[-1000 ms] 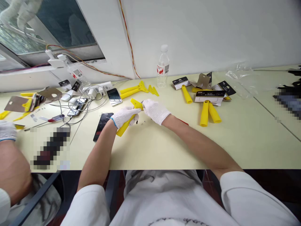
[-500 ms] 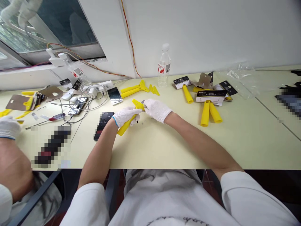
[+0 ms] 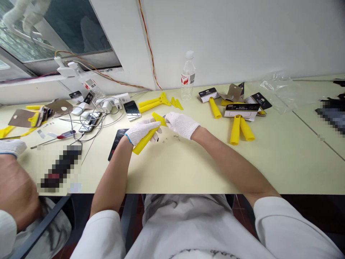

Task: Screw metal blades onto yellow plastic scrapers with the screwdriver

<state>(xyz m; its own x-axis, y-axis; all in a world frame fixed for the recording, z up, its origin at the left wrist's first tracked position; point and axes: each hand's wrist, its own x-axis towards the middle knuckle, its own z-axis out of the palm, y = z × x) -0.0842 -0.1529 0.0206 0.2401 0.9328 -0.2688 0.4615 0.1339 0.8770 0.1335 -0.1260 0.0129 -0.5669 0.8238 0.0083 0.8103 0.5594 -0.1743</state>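
My left hand (image 3: 140,131), in a white knit glove, is closed around a yellow plastic scraper (image 3: 142,143) that slants up to the right. The scraper's wide head points toward my right hand (image 3: 181,125), gloved too. The right fingertips are pinched at the edge of that head, on a thin grey blade (image 3: 164,116) that is mostly hidden. Several tiny screws (image 3: 176,136) lie on the table just below my right hand. A dark phone (image 3: 115,144) lies partly behind my left wrist.
Yellow scrapers (image 3: 153,103) and a clear bottle (image 3: 188,79) stand beyond my hands. Carded scrapers (image 3: 239,126) lie to the right. Cables, a screwdriver (image 3: 66,134) and a white power strip (image 3: 122,98) are at left, near a co-worker's gloved hand (image 3: 13,147).
My left hand has shifted slightly, turning the scraper a little, and more screws show below my right hand. The co-worker's hand at the left has moved slightly down and right.
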